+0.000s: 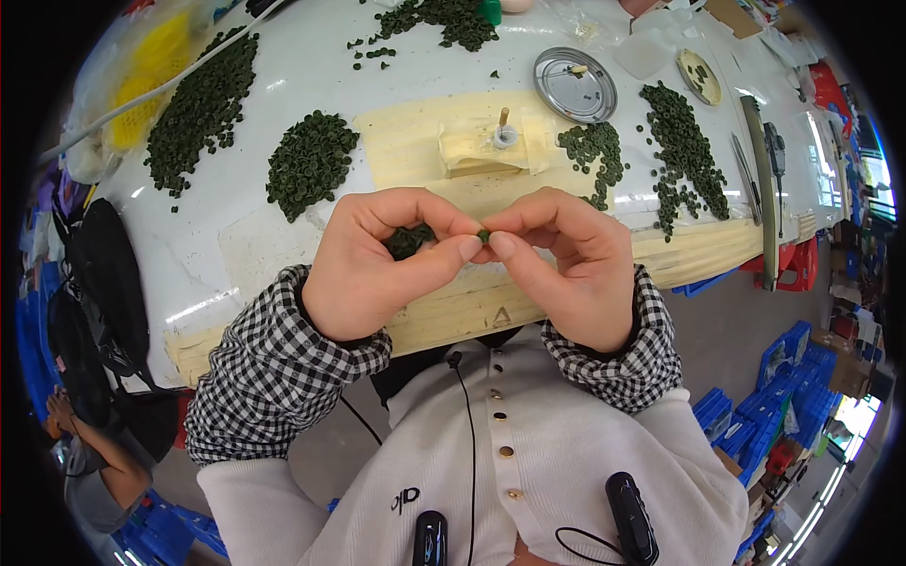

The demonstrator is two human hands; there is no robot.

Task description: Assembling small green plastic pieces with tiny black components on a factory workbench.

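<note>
Between the thumbs and forefingers of my left hand [373, 259] and my right hand [576, 264], a small dark green part [484, 236] is pinched above the table's near edge. Both hands are closed on it, fingertips almost meeting; most of the part is hidden by them. Behind my left fingers lies a small heap of dark green parts [406, 241], partly covered. Just beyond the hands stands a taped block [472, 149] carrying a white cup-like piece [506, 138] with a brown stick in it. Flat green round pieces [595, 156] lie to its right.
Heaps of small green parts lie at left [311, 165], far left [203, 108], far middle [453, 21] and right [684, 151]. A round metal lid [576, 85] and a shallow dish [699, 77] sit far right. Tweezers [746, 174] and a screwdriver [776, 156] lie near the right edge.
</note>
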